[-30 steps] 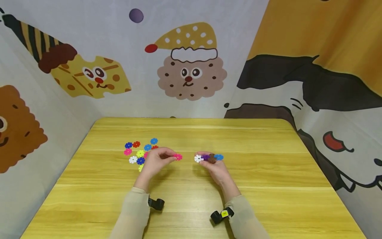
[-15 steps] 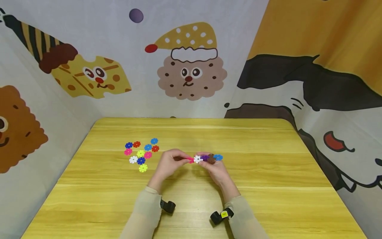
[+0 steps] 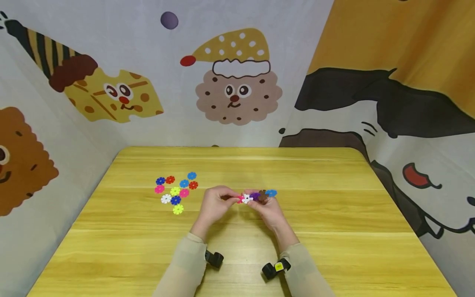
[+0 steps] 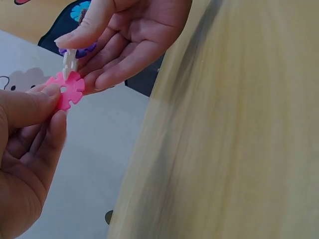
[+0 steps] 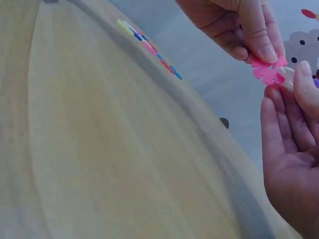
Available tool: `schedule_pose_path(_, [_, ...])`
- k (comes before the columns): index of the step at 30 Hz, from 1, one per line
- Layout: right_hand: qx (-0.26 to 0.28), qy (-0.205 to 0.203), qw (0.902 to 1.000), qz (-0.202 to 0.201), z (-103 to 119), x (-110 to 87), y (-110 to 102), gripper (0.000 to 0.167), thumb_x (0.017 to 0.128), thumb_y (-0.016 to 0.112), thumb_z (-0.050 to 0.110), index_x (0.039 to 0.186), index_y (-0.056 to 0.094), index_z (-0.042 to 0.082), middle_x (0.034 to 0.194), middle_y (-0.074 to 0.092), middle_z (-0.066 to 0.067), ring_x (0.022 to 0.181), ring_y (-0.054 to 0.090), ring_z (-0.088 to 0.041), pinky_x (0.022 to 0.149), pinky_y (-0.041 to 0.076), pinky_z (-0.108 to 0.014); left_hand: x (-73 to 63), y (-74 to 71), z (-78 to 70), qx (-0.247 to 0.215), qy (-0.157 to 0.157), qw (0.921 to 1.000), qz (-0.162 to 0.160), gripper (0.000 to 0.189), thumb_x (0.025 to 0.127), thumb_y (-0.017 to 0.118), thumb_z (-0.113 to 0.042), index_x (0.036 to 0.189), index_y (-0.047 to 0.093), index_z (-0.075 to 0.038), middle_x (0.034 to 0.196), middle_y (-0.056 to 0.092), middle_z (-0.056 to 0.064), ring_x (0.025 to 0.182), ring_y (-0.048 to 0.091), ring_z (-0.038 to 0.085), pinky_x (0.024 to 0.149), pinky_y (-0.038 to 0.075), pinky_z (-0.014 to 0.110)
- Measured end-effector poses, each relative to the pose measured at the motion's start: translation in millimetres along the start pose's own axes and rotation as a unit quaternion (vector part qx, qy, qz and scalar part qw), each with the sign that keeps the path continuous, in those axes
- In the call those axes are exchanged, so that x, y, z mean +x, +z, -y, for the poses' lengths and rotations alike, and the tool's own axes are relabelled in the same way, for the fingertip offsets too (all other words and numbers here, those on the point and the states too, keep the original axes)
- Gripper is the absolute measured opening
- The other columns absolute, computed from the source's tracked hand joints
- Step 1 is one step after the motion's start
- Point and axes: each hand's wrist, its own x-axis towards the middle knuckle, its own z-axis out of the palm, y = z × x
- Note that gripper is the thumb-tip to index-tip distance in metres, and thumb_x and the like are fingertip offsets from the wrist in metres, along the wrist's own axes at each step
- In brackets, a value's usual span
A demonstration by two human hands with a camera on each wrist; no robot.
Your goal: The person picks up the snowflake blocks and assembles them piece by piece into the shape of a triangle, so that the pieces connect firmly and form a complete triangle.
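Sleeves nearest, each with a black wrist camera; steady both over the table. Next, in left hand: pink disc, pinched between thumb and fingers. In right hand: short chain, gripped around white disc and purple disc. Pink touching white, roughly crosswise; can't tell slot depth. Likely step: slotting these two together. Match notch to notch, keep faces square, push straight along the chain, no twisting. Brace close to the join to spare the links beyond: brown disc, then light blue disc at the free end. Could pop off if skewed; check with a light tug before releasing. Off left, partly farther back: loose discs, flat on the table, best left alone meanwhile.
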Motion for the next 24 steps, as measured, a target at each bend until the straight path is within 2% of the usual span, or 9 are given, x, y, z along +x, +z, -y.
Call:
schedule_pose_path(6, [0.013, 0.005, 0.9998, -0.01, 1.2, -0.9, -1.4, 0.03, 0.091, 0.063, -0.007, 0.119, 0.058, -0.017, 0.109, 0.073, 0.0, 0.102, 0.066, -0.016, 0.094, 0.05, -0.031, 1.5, 3.8, -0.1, -0.004, -0.011, 0.9999, 0.002, 0.009, 0.081, 0.08, -0.001, 0.086, 0.079, -0.008, 0.084, 0.072, 0.0, 0.075, 0.066, 0.013, 0.068, 0.057, 0.026])
schedule_pose_path(10, [0.04, 0.003, 0.9992, -0.002, 1.5, -0.3, -2.0, 0.04, 0.092, 0.062, -0.007, 0.127, 0.049, -0.021, 0.11, 0.072, 0.0, 0.105, 0.066, -0.015, 0.097, 0.049, -0.03, 1.8, 6.5, 0.8, -0.023, -0.025, 0.9994, -0.004, 0.01, 0.081, 0.079, 0.0, 0.088, 0.078, -0.007, 0.086, 0.073, 0.001, 0.075, 0.066, 0.014, 0.069, 0.057, 0.027])
schedule_pose_path(12, [0.05, 0.003, 0.9987, -0.008, 0.9, -0.7, -0.9, 0.037, 0.092, 0.062, -0.008, 0.125, 0.051, -0.02, 0.122, 0.068, -0.011, 0.107, 0.065, -0.016, 0.098, 0.049, -0.031, 1.4, 8.3, 1.1, -0.034, -0.034, 0.9988, -0.01, 0.01, 0.081, 0.079, 0.0, 0.089, 0.077, -0.007, 0.086, 0.073, 0.002, 0.075, 0.066, 0.015, 0.07, 0.057, 0.027])
schedule_pose_path(17, [0.057, 0.017, 0.9975, -0.039, -0.4, -2.2, 3.3, 0.027, 0.092, 0.059, -0.012, 0.119, 0.059, -0.011, 0.115, 0.068, -0.014, 0.098, 0.067, -0.016, 0.092, 0.053, -0.031, 0.6, 12.6, 2.9, -0.067, -0.069, 0.9949, -0.029, 0.01, 0.082, 0.078, 0.001, 0.09, 0.074, -0.003, 0.084, 0.072, 0.007, 0.074, 0.067, 0.019, 0.067, 0.057, 0.027])
schedule_pose_path(19, [0.059, 0.02, 0.9973, -0.04, -0.9, -1.6, 3.9, 0.031, 0.093, 0.057, -0.013, 0.124, 0.054, -0.015, 0.103, 0.071, -0.003, 0.095, 0.068, -0.015, 0.091, 0.053, -0.03, 0.6, 13.5, 3.7, -0.079, -0.08, 0.9929, -0.038, 0.011, 0.082, 0.078, 0.002, 0.09, 0.073, -0.001, 0.084, 0.071, 0.009, 0.074, 0.067, 0.022, 0.066, 0.057, 0.027])
schedule_pose_path(24, [0.063, 0.023, 0.9965, -0.05, -1.4, 0.0, 6.2, 0.038, 0.093, 0.058, -0.012, 0.128, 0.046, -0.022, 0.103, 0.072, -0.005, 0.094, 0.069, -0.015, 0.09, 0.054, -0.031, 1.5, 16.2, 4.8, -0.095, -0.094, 0.9894, -0.056, 0.017, 0.081, 0.078, 0.003, 0.096, 0.072, 0.0, 0.085, 0.071, 0.011, 0.077, 0.068, 0.024, 0.069, 0.058, 0.026])
